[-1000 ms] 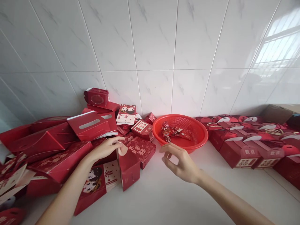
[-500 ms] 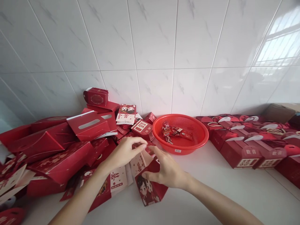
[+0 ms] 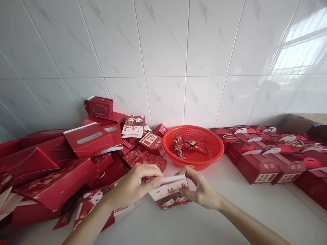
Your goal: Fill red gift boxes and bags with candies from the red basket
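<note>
A small red and white box (image 3: 171,195) printed with two cartoon faces is between my hands above the white table. My left hand (image 3: 141,182) pinches its upper left edge, thumb on the white flap. The right side of the box is gripped by my right hand (image 3: 200,189), with the thumb on the front and fingers behind the top edge. Behind the hands sits a red plastic basket (image 3: 194,165) with several wrapped candies (image 3: 189,145) inside. Flat printed cartons (image 3: 94,199) lie under and beside my left forearm.
Large red boxes (image 3: 53,180) pile up on the left, with smaller ones (image 3: 150,141) beside the basket. Rows of closed red gift boxes (image 3: 258,166) stand at right. A brown carton (image 3: 298,122) is at the back right, and a tiled wall (image 3: 166,41) rises behind.
The box has turned so its printed front faces me and its top edge lies level. My left hand has come down onto its left edge; my right hand has shifted right, to its side.
</note>
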`<state>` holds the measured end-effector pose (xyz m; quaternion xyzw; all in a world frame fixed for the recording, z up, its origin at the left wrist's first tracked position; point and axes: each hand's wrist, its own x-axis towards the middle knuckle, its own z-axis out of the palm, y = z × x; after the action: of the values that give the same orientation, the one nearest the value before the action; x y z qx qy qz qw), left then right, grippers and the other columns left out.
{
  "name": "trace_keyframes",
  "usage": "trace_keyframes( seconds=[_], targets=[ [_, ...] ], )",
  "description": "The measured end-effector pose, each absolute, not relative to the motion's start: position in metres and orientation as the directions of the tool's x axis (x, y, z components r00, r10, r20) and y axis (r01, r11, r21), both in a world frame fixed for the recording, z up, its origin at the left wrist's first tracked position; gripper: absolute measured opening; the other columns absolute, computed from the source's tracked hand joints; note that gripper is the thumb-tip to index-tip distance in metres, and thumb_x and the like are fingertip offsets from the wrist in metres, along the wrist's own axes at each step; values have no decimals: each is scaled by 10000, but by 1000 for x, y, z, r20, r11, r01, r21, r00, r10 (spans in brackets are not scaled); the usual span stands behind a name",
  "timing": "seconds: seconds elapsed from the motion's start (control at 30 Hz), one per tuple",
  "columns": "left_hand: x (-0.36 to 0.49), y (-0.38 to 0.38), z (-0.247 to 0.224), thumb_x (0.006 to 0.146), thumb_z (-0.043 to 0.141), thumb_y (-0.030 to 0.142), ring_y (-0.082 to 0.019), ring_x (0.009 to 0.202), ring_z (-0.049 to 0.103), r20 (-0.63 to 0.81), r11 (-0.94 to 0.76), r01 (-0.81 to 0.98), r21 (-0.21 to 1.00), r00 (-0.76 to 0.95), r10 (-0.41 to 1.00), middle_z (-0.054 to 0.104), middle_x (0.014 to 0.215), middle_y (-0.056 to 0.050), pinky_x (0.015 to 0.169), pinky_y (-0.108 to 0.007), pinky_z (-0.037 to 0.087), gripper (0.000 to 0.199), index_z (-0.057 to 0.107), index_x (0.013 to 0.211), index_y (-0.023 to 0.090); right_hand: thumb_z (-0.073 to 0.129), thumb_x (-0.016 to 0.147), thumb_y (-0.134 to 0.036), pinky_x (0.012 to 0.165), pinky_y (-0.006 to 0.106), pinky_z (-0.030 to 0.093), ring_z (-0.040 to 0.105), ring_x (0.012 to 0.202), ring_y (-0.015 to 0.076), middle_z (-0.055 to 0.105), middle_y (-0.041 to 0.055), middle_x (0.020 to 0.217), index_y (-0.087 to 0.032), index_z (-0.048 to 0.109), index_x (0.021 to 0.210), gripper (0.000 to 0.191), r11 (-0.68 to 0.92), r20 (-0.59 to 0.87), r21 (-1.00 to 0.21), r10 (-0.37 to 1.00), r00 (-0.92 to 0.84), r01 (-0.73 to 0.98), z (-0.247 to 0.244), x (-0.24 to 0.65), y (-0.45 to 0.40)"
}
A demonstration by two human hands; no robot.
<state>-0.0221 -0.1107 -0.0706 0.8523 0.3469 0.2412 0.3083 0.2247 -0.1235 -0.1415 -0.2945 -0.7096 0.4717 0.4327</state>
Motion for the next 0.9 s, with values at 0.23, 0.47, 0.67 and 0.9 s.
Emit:
trace_keyframes(
  seconds=[0.23,0.47,0.67,0.9],
  targets=[
    [5,-98,-87,919,570,460,-143,708,527,22,-309,441,843,545,838,625,762,-8,635,-240,391,335,684,822,160,643,907,-310,802,300,498,614,918,196,666,54,1019,-183,578,1142,275,451,366,-891,786,-498,58,-152,225,-128],
    [23,-89,-105,857,630,483,-155,745,566,65,-211,253,944,486,871,640,829,-7,671,-250,439,304,656,894,183,538,980,-511,700,279,464,592,781,166,674,39,954,-204,576,1155,355,436,411,-890,894,-176,134,-151,225,-119],
    [23,-94,-113,887,588,460,-197,802,643,-24,-176,326,929,525,851,715,837,-32,703,-276,486,310,720,870,180,387,1048,-486,717,301,453,591,773,186,651,52,816,-193,628,842,431,569,517,-779,821,-242,265,-159,225,-123],
    [-3,-110,-83,961,541,475,-243,1139,622,227,-424,373,825,468,854,699,1173,-77,994,-344,490,326,717,1072,223,363,1062,-438,723,286,472,606,774,181,663,51,852,-204,634,931,381,600,537,-752,798,-273,272,-159,229,-126]
  ],
)
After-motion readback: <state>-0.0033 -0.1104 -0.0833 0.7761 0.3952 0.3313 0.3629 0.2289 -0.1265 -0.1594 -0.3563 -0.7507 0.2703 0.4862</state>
